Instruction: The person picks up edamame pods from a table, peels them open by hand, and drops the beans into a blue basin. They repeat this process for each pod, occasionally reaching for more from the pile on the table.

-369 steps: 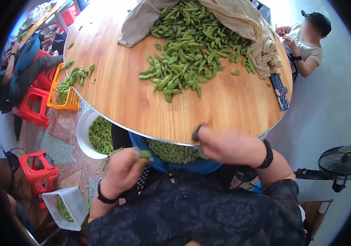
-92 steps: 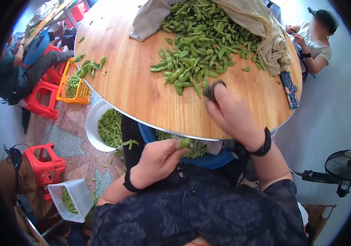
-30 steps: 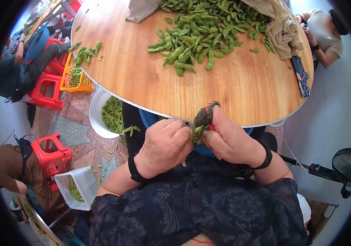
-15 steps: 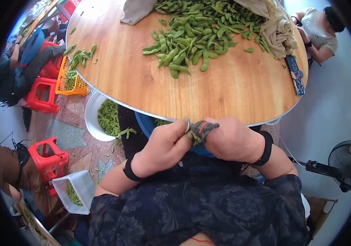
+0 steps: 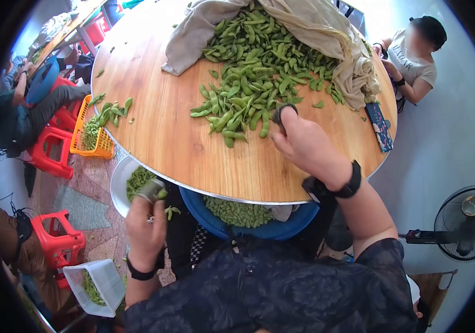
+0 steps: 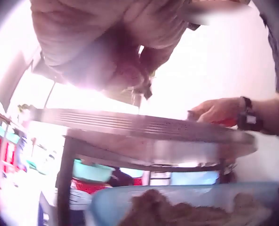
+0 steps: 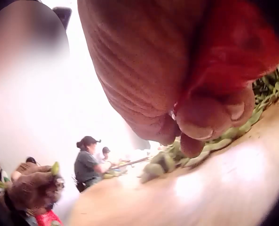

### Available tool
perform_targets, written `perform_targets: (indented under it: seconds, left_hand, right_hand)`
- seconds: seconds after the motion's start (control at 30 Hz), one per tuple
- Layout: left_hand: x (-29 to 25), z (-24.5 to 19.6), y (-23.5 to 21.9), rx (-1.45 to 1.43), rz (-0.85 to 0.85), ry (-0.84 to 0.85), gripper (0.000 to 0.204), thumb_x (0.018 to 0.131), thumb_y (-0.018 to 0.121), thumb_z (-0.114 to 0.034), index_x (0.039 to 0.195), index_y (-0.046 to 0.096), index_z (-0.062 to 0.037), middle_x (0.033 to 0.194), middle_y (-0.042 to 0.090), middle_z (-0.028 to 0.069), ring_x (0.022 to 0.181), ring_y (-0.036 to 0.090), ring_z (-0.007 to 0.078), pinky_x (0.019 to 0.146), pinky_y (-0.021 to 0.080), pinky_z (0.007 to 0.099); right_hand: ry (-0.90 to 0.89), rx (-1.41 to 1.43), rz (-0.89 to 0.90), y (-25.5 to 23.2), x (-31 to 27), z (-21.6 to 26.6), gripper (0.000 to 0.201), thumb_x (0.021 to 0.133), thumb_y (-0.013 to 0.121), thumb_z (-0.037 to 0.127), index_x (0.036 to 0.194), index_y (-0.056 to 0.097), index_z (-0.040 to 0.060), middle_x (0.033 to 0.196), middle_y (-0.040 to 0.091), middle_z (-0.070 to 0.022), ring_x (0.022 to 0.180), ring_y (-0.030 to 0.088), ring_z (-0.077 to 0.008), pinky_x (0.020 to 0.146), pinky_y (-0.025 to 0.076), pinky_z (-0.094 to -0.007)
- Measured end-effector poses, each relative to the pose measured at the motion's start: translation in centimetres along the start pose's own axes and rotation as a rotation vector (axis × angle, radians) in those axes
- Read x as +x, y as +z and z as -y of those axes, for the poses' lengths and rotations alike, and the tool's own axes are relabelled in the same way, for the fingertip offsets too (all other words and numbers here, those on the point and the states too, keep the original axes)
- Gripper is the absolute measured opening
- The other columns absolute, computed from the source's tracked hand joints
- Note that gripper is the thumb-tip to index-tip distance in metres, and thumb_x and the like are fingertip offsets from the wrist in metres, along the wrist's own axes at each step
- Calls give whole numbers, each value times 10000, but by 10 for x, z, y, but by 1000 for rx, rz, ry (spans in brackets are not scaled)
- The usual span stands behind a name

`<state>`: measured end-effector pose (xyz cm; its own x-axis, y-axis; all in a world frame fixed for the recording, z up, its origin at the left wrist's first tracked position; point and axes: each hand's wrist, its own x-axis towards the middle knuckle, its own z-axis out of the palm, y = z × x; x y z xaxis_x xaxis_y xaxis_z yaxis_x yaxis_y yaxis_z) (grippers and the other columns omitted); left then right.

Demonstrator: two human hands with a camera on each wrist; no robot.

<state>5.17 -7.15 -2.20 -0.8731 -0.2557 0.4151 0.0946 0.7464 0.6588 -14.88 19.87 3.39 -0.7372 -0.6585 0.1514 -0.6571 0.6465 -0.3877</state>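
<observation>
My left hand (image 5: 146, 227) is over the white bucket (image 5: 116, 191) left of the table, pinching a green soybean pod (image 5: 162, 194); motion blurs its grey-covered fingertip. The right wrist view also shows this pod (image 7: 55, 168) between its fingers. My right hand (image 5: 307, 139) reaches over the round wooden table (image 5: 176, 133), a dark cover on its thumb, close to the near edge of the pod pile (image 5: 248, 83). In the right wrist view its fingers curl round a smooth red thing (image 7: 238, 47), whose kind is mostly hidden by the hand.
A blue basin (image 5: 298, 219) of shelled beans (image 5: 240, 213) sits below the table edge. Beige cloth (image 5: 354, 72) borders the pile; a patterned case (image 5: 379, 127) lies at right. Orange basket (image 5: 101, 147), red stool (image 5: 59, 238) and white basket (image 5: 104, 288) stand left, a fan (image 5: 465, 222) right.
My hands were together at the table's front edge. The left has moved left to the white bucket; the right has moved forward to the pods. The head view has tilted up.
</observation>
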Motion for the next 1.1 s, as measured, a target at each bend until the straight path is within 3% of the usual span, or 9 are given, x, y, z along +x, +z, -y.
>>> perform_targets:
  seconds: [0.2, 0.33, 0.47, 0.57, 0.67, 0.73, 0.83, 0.97, 1.1]
  left_hand:
    - [-23, 29, -20, 167, -73, -211, 393, 898, 617, -110, 1252, 494, 7, 1042, 549, 56, 763, 464, 115, 685, 412, 256]
    - [-9, -16, -1, -577, 52, -313, 229, 964, 537, -139, 1133, 567, 13, 876, 575, 28, 760, 488, 74, 695, 405, 211]
    - [17, -46, 19, -1089, 769, -697, 391, 1024, 399, -352, 1064, 603, -22, 775, 600, 11, 630, 499, 47, 567, 404, 182]
    - [28, -62, 48, -1316, 961, -934, 373, 1026, 393, -356, 1004, 585, -36, 741, 572, -5, 610, 480, 47, 553, 387, 178]
    - [26, -64, 64, -1309, 1019, -710, 345, 1025, 405, -351, 968, 562, -48, 704, 532, -19, 594, 463, 51, 539, 371, 181]
    - [22, -64, 70, -1312, 911, -583, 287, 1017, 450, -315, 952, 556, -56, 694, 498, -43, 588, 441, 40, 530, 353, 187]
    - [7, -64, 75, -1092, 761, -378, 227, 1017, 459, -241, 988, 563, -42, 708, 493, -2, 633, 471, 85, 536, 368, 236]
    - [2, -69, 80, -588, 489, 44, 150, 926, 581, -121, 872, 498, -9, 701, 506, 160, 640, 538, 355, 560, 424, 389]
    - [5, -71, 71, -424, 494, 133, 140, 897, 608, -92, 853, 497, -18, 702, 515, 150, 651, 551, 346, 563, 434, 390]
  right_hand:
    - [-30, -42, -87, 24, 19, -10, 281, 832, 593, 130, 996, 407, -2, 791, 582, -189, 763, 595, -398, 654, 475, -461]
    - [-49, 145, -70, 16, 2, -2, 319, 816, 588, 119, 1068, 455, -27, 833, 589, -189, 734, 596, -384, 631, 486, -454]
    - [-326, -159, 43, -3, -36, 45, 324, 798, 603, 109, 1087, 550, -26, 853, 597, -150, 637, 607, -315, 518, 491, -411]
    - [-541, 175, 49, -2, -53, 53, 305, 769, 634, 118, 1052, 598, 8, 889, 611, -126, 611, 615, -256, 479, 495, -345]
    - [-267, 404, 146, 3, -68, 48, 298, 778, 635, 107, 1058, 594, 11, 870, 618, -113, 605, 617, -259, 507, 515, -341]
    - [-437, 227, -136, 14, -72, 39, 240, 837, 582, 77, 1061, 562, -7, 812, 611, -121, 603, 610, -275, 502, 497, -372]
    - [295, 867, 149, 4, -78, 48, 163, 905, 460, 63, 1056, 490, 9, 752, 574, -82, 550, 564, -136, 471, 456, -275]
    - [440, 1336, 429, 7, -78, 51, 133, 911, 362, 59, 1018, 438, 36, 707, 489, -10, 452, 449, -66, 434, 386, -209]
    - [414, 1294, 446, 8, -79, 51, 110, 913, 383, 58, 1001, 444, 36, 706, 490, -13, 452, 440, -71, 432, 380, -223]
